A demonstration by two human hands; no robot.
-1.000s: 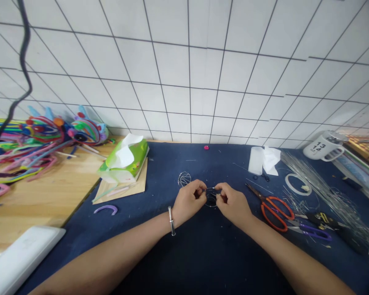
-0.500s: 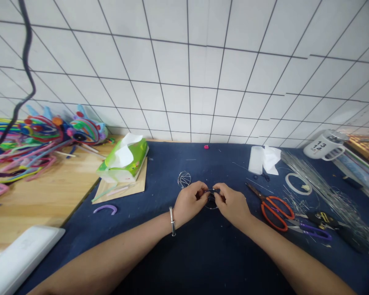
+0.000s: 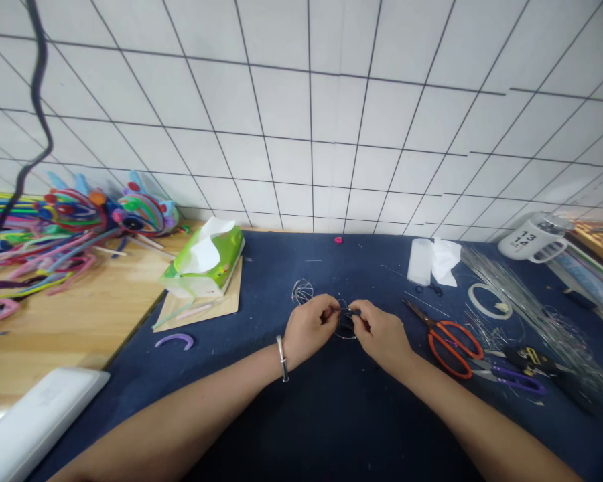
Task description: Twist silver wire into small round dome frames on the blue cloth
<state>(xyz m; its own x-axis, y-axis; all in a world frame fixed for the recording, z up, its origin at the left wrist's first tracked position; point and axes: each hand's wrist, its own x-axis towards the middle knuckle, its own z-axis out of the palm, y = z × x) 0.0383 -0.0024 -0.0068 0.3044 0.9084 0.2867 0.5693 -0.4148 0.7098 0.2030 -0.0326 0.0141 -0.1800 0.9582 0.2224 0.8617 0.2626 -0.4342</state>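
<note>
My left hand [image 3: 312,328], with a silver bangle [image 3: 282,359] on its wrist, pinches one side of a thin wire ring [image 3: 346,337]. Opposite it, my right hand [image 3: 380,329] pinches the ring's other side, the fingertips a small gap apart. Dark, thin strands show between the fingers, too fine to make out. Just beyond my left hand lies a small wire frame [image 3: 302,291] of curved wires on the dark blue cloth [image 3: 281,428]. Orange-handled scissors [image 3: 452,345] lie to the right of my right hand.
At right lie purple-handled scissors [image 3: 517,379], a roll of clear tape [image 3: 475,298], a bundle of wires [image 3: 537,301] and a white mug [image 3: 530,239]. To the left are a green tissue pack [image 3: 216,258], a purple curved piece [image 3: 177,339] and colourful pipe cleaners [image 3: 45,258].
Both hands stay in nearly the same place. The fingertips shift slightly on the wire ring, and a thin loop now shows above the gap between them. The view moves slightly.
</note>
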